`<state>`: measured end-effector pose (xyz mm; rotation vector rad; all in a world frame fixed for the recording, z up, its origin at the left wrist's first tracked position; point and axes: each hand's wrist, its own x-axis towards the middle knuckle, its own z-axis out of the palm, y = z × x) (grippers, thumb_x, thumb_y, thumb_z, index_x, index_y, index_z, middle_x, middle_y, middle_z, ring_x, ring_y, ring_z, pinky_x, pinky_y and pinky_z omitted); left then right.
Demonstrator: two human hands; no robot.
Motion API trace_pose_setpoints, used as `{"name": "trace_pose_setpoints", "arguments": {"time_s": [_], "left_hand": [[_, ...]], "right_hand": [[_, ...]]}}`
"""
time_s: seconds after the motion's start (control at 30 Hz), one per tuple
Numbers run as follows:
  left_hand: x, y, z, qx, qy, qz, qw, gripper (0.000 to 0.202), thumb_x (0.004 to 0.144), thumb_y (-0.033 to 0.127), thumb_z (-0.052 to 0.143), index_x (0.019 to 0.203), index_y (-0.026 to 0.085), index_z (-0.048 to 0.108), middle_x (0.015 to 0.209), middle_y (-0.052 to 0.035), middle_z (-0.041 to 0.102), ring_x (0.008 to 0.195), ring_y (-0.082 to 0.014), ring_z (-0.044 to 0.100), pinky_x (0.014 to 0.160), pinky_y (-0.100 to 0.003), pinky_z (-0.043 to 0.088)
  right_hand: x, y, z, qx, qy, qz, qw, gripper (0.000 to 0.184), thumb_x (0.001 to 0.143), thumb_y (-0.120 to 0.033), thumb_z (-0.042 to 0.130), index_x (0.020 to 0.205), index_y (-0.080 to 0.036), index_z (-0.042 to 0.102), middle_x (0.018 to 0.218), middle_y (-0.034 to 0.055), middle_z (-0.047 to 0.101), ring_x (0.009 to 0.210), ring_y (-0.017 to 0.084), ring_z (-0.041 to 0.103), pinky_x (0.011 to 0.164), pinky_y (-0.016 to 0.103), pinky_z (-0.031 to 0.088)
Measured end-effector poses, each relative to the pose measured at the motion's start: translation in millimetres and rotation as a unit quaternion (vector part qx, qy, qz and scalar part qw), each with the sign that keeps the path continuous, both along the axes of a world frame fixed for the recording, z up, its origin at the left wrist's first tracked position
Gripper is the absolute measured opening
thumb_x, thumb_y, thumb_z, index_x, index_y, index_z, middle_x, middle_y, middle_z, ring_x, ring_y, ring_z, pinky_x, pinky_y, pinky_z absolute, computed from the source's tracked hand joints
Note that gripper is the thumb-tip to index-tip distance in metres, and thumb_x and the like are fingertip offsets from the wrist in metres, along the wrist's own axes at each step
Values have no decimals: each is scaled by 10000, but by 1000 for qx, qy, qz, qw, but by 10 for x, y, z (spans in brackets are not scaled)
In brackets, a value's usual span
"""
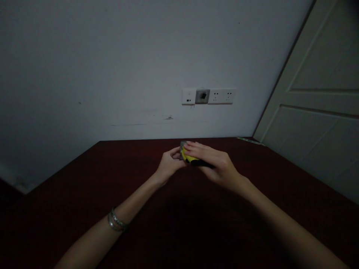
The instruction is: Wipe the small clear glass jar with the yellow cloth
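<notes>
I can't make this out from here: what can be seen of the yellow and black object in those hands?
This small object shows bright yellow, a black part toward the right hand, and a grey end by the left hand. Its kind and material are too dim to tell. Both hands hold it above a dark red tabletop.

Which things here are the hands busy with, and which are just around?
Busy with: a yellow-and-black object with a grey end, held between the left hand and the right hand.

Just around: the dark red table, the white wall sockets, the white panelled door, a green-and-white strip.
</notes>
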<state>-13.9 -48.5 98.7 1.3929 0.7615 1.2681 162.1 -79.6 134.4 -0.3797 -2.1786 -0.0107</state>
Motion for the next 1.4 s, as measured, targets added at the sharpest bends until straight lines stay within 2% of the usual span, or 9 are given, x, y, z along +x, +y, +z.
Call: {"name": "trace_pose_setpoints", "arguments": {"time_s": [0.1,0.33,0.6,0.83,1.1,1.17,1.27,1.33,1.4], "left_hand": [[-16,11,-11,-2,2,1,1000,600,517,181,798,1085,104,620,992,-105,701,884,-220,651,793,-356,523],[-56,-68,6,0,-9,-58,998,569,558,194,797,1094,107,624,991,-118,691,841,-206,644,698,-319,543],[-44,-78,74,-7,-39,-68,997,507,571,210,791,1044,110,637,981,-100,690,836,-192,644,731,-325,539],[-59,-75,85,13,-5,-72,997,573,556,192,802,1094,111,621,1012,-118,692,883,-227,651,767,-346,531],[-54,-96,118,-4,-3,-80,997,792,463,131,850,1192,111,541,1151,-155,637,977,-251,644,894,-409,488],[-59,-104,130,-10,-2,-83,996,783,458,124,850,1180,111,546,1174,-157,625,976,-244,645,912,-410,476],[-72,-111,156,-2,-11,-87,996,752,462,127,847,1157,109,562,1168,-153,630,974,-237,644,908,-397,478],[-80,-117,179,7,-15,-87,996,718,474,149,844,1140,107,579,1130,-149,651,968,-245,643,883,-395,491],[-80,-132,206,10,-15,-81,997,666,493,177,837,1111,105,600,1090,-144,669,953,-249,644,854,-392,503]], "right_hand": [[3,5,5,-7,-13,15,1000,449,851,-53,488,1281,-180,515,1272,96,585,1238,197,492,1063,461,397],[75,104,-63,-66,102,-52,991,421,840,-101,538,1224,-268,575,1241,21,613,1152,198,571,1010,418,463],[-8,-4,-43,-3,56,9,998,536,813,-30,511,1289,-276,514,1312,6,554,1238,218,492,1065,458,405],[-23,12,-42,-82,146,-80,983,396,857,-145,519,1220,-292,581,1227,2,622,1118,210,593,988,428,476],[-22,-3,-6,-170,194,-138,956,269,879,-277,518,1102,-213,653,1066,38,698,930,198,660,836,351,533],[-16,12,5,-213,199,-123,949,284,887,-313,501,1105,-205,646,1062,48,695,935,202,655,830,357,530],[-12,15,7,-275,199,-57,939,347,880,-339,513,1196,-214,584,1203,59,629,1078,221,601,942,399,475],[-21,2,-10,-295,193,-7,936,480,819,-338,612,1276,-233,505,1299,63,559,1162,237,548,996,420,436],[-35,-12,-35,-293,177,13,940,703,714,-325,732,1338,-249,416,1372,75,483,1218,258,500,1024,433,413]]}}
